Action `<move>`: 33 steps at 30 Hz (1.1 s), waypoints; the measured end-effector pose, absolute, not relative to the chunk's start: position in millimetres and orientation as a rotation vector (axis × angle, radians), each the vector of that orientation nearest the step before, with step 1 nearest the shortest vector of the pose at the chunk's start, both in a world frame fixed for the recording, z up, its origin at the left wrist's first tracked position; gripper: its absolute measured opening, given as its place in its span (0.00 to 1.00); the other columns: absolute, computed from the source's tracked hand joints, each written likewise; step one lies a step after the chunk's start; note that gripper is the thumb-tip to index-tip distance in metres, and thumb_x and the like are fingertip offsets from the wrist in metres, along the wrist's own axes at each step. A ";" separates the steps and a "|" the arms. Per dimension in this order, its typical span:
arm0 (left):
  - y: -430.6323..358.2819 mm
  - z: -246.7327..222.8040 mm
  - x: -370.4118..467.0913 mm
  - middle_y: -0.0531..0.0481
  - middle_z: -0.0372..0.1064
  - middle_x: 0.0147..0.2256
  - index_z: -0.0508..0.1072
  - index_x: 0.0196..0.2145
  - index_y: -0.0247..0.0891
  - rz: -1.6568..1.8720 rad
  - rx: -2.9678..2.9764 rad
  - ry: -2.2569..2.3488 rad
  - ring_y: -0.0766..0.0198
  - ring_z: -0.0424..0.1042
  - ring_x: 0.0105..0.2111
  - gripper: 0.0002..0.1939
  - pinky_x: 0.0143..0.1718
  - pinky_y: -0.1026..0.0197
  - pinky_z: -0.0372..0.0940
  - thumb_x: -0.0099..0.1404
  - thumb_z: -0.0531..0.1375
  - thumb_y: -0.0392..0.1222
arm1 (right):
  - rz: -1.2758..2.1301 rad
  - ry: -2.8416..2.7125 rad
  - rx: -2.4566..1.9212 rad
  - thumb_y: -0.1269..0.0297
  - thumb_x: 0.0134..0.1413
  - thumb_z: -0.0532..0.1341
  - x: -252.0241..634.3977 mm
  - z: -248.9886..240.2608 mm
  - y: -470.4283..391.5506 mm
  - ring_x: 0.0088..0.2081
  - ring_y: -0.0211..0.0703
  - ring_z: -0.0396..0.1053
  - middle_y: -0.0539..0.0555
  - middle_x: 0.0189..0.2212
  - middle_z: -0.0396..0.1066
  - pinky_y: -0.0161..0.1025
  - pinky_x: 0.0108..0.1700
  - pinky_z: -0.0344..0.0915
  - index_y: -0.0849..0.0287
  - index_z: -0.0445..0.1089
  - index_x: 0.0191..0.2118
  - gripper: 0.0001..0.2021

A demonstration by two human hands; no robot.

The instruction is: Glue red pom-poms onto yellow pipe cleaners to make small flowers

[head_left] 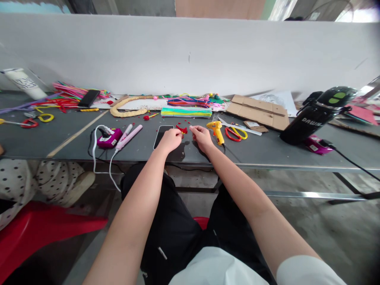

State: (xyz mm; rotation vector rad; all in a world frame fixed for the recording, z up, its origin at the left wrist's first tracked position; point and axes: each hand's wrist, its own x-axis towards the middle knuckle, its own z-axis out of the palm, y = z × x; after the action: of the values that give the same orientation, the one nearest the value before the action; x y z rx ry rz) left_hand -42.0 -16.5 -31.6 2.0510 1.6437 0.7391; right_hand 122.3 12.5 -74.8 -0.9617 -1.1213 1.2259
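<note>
My left hand (172,139) is closed, with its fingertips pinching a small red and yellow piece (182,130) above the table. Just right of that piece, my right hand (202,136) has its thumb and fingers pressed together; whatever they hold, if anything, is too small to name. A phone (160,135) lies partly under my left hand. Beside my right hand is a yellow glue gun (217,130). Red scraps are scattered around the fingertips. Behind the hands lies a stack of green and yellow strips (186,113).
At right are scissors (233,133), cardboard (258,111) and a black bottle (308,118). Leftward lie a pink iron (129,137), a purple power socket (109,138) with cords, and a curved beige piece (127,113). Another person's dotted trousers (56,176) show at far left.
</note>
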 end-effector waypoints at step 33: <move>-6.8 -26.1 -84.6 0.45 0.79 0.30 0.73 0.19 0.40 0.792 1.695 1.783 0.54 0.74 0.36 0.11 0.38 0.58 0.60 0.57 0.58 0.42 | 0.467 -1.995 -1.664 0.64 0.55 0.67 102.2 -51.3 47.8 0.50 0.55 0.72 0.62 0.48 0.76 0.46 0.51 0.68 0.58 0.79 0.40 0.08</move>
State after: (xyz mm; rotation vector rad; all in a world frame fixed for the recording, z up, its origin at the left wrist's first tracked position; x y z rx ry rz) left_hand -84.6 -6.8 -26.1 1.6954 1.7826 0.7916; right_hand 102.2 47.8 -51.3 -1.6644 -1.9954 0.4672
